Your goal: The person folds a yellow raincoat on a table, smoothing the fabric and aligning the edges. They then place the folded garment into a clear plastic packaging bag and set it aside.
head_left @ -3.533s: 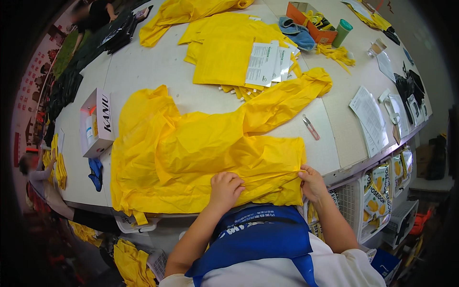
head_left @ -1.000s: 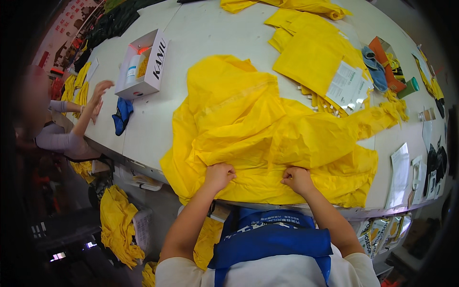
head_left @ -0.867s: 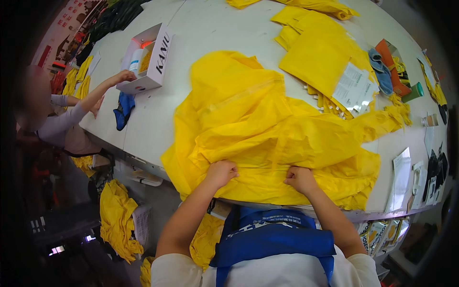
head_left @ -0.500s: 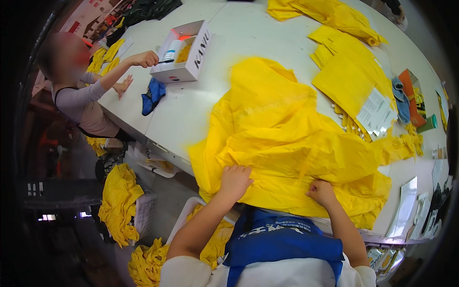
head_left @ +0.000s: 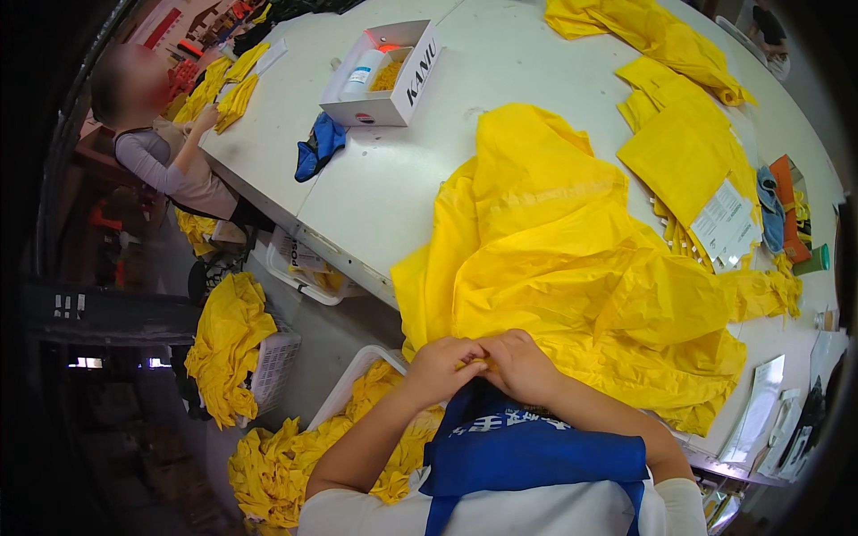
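head view: the big yellow cloth lies all crumpled on the white table, by the near edge. the left hand and right hand come together at its near side, fingers bent and meeting. i cannot tell if cloth is pinched between them. it looks light, soft and floppy, maybe a bit slippery, so the near edge seems a good place to hold. its loose folds could get in the way. a stack of yellow clothes with white papers sits just past its right side. farther left are a white box and a blue cloth. a basket of yellow stuff is below, near the left arm.
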`<state>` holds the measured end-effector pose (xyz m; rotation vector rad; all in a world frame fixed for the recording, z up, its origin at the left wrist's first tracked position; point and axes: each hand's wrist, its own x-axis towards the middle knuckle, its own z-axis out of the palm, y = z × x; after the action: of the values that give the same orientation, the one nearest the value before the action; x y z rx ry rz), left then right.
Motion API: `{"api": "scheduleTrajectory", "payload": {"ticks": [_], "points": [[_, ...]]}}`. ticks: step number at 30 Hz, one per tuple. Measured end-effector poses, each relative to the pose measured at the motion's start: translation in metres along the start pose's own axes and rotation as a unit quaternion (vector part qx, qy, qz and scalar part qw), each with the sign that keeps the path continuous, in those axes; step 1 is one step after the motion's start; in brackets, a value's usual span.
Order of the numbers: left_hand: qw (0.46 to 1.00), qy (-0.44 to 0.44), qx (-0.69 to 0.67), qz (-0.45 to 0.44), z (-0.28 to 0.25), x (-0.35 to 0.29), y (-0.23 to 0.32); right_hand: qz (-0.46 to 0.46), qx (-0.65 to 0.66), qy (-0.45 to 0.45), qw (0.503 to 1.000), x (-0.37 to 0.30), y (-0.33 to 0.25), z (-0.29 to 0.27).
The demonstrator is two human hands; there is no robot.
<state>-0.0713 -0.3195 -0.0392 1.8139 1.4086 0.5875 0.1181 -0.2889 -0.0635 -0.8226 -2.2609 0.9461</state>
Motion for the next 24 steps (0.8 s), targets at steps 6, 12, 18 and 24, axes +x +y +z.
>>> {"api": "scheduleTrajectory", "payload": {"ticks": [6,12,18,24], "points": [[0.963,0.136,0.078,-0.218,-0.015,0.03,-0.035,-0.069,-0.007,-0.052,0.996,0.005,0.013,0.027],[0.953,-0.001,-0.175,-0.246,-0.026,0.032,-0.052,-0.163,-0.135,-0.07,0.975,0.016,-0.002,0.025],[0.974,0.035,-0.14,-0.175,-0.041,0.031,-0.037,-0.297,-0.146,-0.05,0.942,0.038,-0.006,0.027],[0.93,0.071,-0.319,-0.168,-0.05,0.028,-0.004,0.081,0.134,0.075,0.985,0.042,-0.013,0.008]]}}
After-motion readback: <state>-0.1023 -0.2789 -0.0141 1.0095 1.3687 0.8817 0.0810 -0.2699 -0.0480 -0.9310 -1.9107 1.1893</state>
